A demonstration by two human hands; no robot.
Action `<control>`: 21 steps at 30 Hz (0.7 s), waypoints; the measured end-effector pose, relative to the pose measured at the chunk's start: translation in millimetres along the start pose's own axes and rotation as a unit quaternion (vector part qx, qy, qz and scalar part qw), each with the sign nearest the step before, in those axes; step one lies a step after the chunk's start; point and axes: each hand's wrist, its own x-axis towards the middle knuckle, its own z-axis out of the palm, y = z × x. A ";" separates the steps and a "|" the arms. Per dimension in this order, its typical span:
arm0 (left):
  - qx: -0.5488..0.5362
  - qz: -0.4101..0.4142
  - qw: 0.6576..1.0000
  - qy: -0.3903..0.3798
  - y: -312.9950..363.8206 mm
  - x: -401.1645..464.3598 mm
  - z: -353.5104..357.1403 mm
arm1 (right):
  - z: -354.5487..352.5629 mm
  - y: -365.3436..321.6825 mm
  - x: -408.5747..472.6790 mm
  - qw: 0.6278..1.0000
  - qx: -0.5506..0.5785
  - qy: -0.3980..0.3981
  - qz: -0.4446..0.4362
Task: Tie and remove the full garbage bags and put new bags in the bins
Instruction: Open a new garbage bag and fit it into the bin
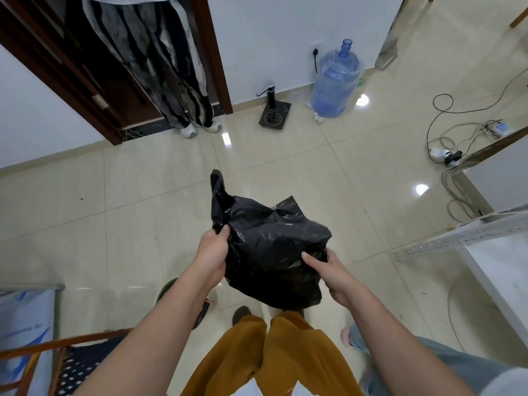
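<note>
Above the tiled floor [160,201], both hands grip a black garbage bag [271,247]: left hand [213,252] pinches one corner, right hand [333,274] another. Film appears light, limp, slippery; hold the corners.

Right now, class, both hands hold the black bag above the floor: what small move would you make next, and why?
Probably spread the hands apart to open the black bag's mouth. The left hand pinches one upright edge flap, the right hand grips the opposite side, and the bag hangs crumpled between them. The dark bin shows partly behind the left forearm, so an opened bag could then be lowered to it.
</note>
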 end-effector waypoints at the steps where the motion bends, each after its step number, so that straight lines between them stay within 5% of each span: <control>1: -0.005 0.000 1.000 0.006 1.8 0.2 -0.6 | 1.5 4.7 1.5 1.000 0.010 -0.003 0.013; 5: 0.044 0.011 0.995 0.090 5.8 -0.5 -4.7 | 6.0 7.3 4.9 0.997 0.032 0.062 -0.014; 10: 0.248 0.012 0.936 0.248 4.6 -10.9 -1.0 | 6.6 -9.2 -0.5 0.995 0.026 0.074 -0.060; 12: 0.251 0.032 0.950 0.183 1.7 -17.4 4.7 | 10.0 -16.2 -4.2 0.994 0.014 0.059 -0.088; 14: 0.206 0.008 0.978 0.022 -1.2 -23.9 10.1 | 17.9 -22.8 -10.4 0.991 -0.007 0.045 -0.128; 17: 0.194 -0.041 0.966 -0.168 -4.6 -35.3 23.2 | 33.7 -31.3 -20.5 0.983 -0.049 0.019 -0.173; 21: 0.272 0.047 0.945 -0.176 -16.8 -35.5 38.4 | 47.5 -41.5 -31.2 0.980 -0.062 -0.018 -0.189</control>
